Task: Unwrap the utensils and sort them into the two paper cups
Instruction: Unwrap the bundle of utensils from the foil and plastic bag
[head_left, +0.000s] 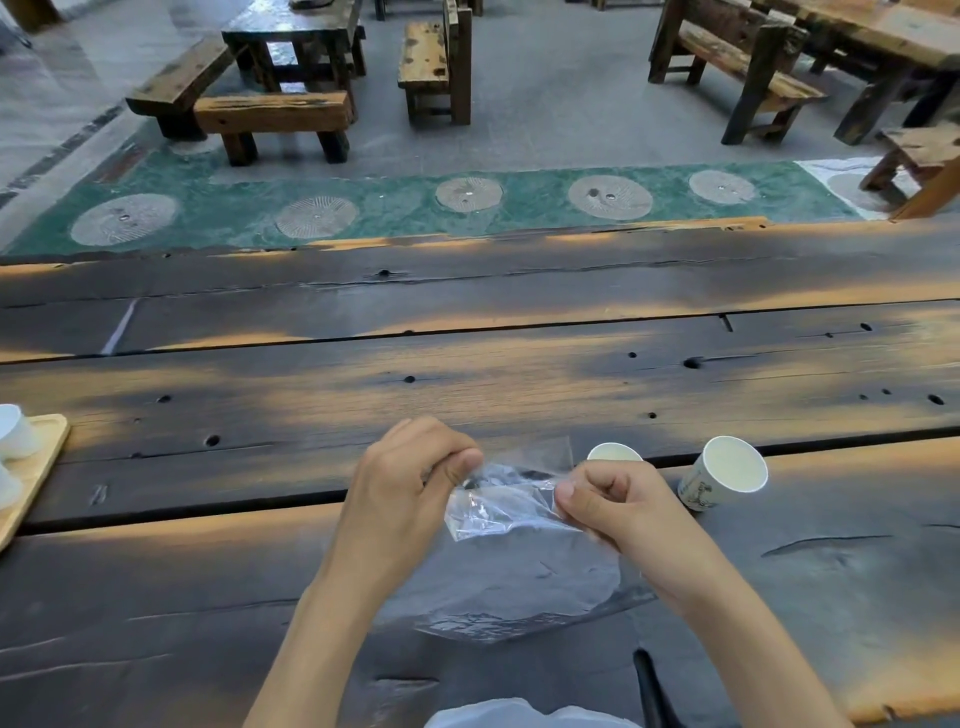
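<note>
Both hands pinch the same clear crinkled plastic wrapper (498, 506): left hand (410, 478) grips its left end between thumb and curled fingers, right hand (605, 501) its right end likewise. Wrapper is held stretched between the two hands, just above the dark charred plank table (467, 338), with looser film sagging toward the near edge. Dark content shows faintly at the wrapper's far edge; which utensil it is cannot be told. Judged step: tearing the wrapper open. Done well, the pinches stay close together at the seam and pull apart steadily, so the contents do not spring out. Two white paper cups stand just to the right: one paper cup (614, 451) partly hidden behind the right hand, a second paper cup (724, 478) beside it. Light wooden tray (36, 467) with white dishes sits far left.
</note>
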